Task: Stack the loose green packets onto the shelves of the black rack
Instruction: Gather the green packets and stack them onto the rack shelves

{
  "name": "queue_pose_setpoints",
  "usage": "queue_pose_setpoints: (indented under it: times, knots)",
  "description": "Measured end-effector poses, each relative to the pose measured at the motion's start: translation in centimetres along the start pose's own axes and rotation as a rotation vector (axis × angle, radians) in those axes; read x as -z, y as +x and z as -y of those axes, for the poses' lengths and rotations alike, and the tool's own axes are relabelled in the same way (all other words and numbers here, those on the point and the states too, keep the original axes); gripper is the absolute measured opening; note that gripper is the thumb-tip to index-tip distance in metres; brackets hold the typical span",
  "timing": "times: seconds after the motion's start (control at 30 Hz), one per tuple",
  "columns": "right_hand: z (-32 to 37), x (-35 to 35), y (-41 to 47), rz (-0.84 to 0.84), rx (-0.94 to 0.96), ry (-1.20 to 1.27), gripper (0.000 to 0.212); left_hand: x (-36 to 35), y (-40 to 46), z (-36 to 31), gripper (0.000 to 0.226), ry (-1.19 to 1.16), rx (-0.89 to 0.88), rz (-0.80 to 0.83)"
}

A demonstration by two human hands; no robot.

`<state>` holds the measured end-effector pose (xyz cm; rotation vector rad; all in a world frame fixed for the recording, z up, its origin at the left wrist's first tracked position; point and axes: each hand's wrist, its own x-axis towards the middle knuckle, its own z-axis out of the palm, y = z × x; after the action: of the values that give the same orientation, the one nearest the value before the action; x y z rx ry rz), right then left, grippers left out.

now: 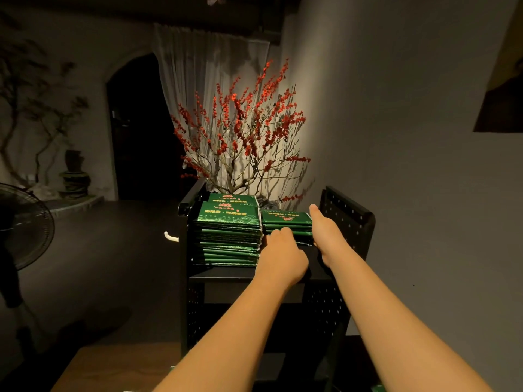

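On the top shelf of the black perforated metal rack (348, 219) sit two piles of flat green printed packets: a tall stack (230, 236) on the left and a lower stack (285, 223) beside it. The left hand (278, 253) curls its fingers against the lower stack's near edge. The right hand (325, 230) grips its right side, thumb lying on top. Red-berried branches (240, 131) stand behind the rack.
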<state>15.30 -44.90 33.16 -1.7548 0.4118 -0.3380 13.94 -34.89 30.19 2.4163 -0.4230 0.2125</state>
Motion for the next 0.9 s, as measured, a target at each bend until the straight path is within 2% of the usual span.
queue_pose_setpoints:
  times: [0.1,0.17,0.23,0.33,0.43,0.5,0.67,0.8,0.9]
  knots:
    - [-0.4,0.0,-1.1,-0.032,0.108,-0.182,0.061,0.0,-0.2,0.1,0.038,-0.005,-0.062,-0.056]
    - [-0.8,0.2,-2.7,-0.068,0.232,-0.241,0.057,0.1,-0.5,0.1,0.035,-0.094,-0.166,-0.136]
    - [-1.5,0.6,-5.2,-0.115,0.396,-0.184,0.048,0.3,-1.5,0.1,0.025,-0.319,-0.277,-0.216]
    - [-3.0,1.0,-8.6,-0.159,0.525,0.019,0.025,0.4,-4.4,0.0,0.014,-0.687,-0.298,-0.242]
    - [-4.6,0.1,-10.9,-0.119,0.531,0.166,0.019,-0.3,-6.8,0.4,0.013,-0.919,-0.198,-0.199]
    - [-5.6,-1.2,-12.2,-0.077,0.508,0.200,0.020,-0.5,-7.7,1.1,0.016,-0.977,-0.123,-0.200]
    - [-8.2,-4.6,-15.8,-0.050,0.412,0.276,0.023,-0.7,-10.7,3.7,0.021,-0.992,-0.009,-0.230]
    - [-11.4,-6.6,-18.6,0.013,0.394,0.273,0.024,-1.5,-14.1,7.0,0.022,-0.979,0.005,-0.226]
    - [-15.4,-7.1,-18.6,0.107,0.356,0.196,0.021,-3.2,-15.7,10.7,0.019,-0.918,0.089,-0.144]
